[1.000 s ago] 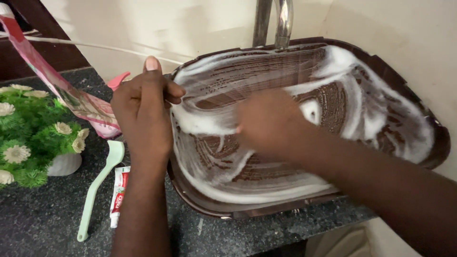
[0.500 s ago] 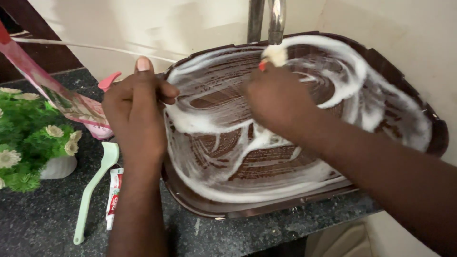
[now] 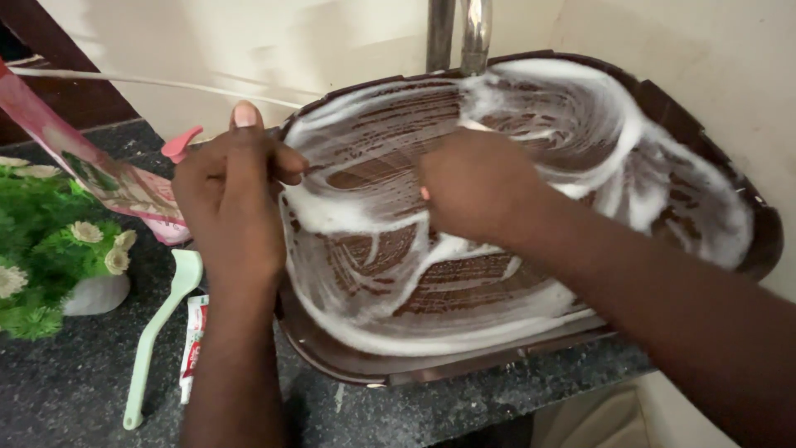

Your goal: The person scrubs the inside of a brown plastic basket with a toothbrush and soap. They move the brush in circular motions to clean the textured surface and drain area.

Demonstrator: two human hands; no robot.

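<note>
Landmark: the dark brown woven plastic basket, oval, coated in white soap foam, tipped up under the metal tap against the pale wall.
Where it is: it sits at the back right of the dark speckled stone surface, its lower rim on the front edge and its upper rim leaning toward the wall.
Long axis: runs left to right across the view, rising a little toward the right; the open inside faces the camera.
Left hand: at the basket's left rim, fingers curled closed over the edge, thumb up, holding the basket.
Right hand: inside the basket, near its middle, fist closed over something hidden by the fingers; what it is cannot be told, and the hand is blurred.
Step in hand: by the look of it, scrubbing the soaped inside, with foam streaks spread over most of the weave.
Next move calls for: probably a firm hold at the left rim so the tilted basket does not slide, and strokes reaching the brown bare patches near its lower middle.
Left of the basket: a pale green plastic brush handle and a small white and red tube lying on the surface; farther left, a white pot of green artificial flowers and a pink printed pouch.
</note>
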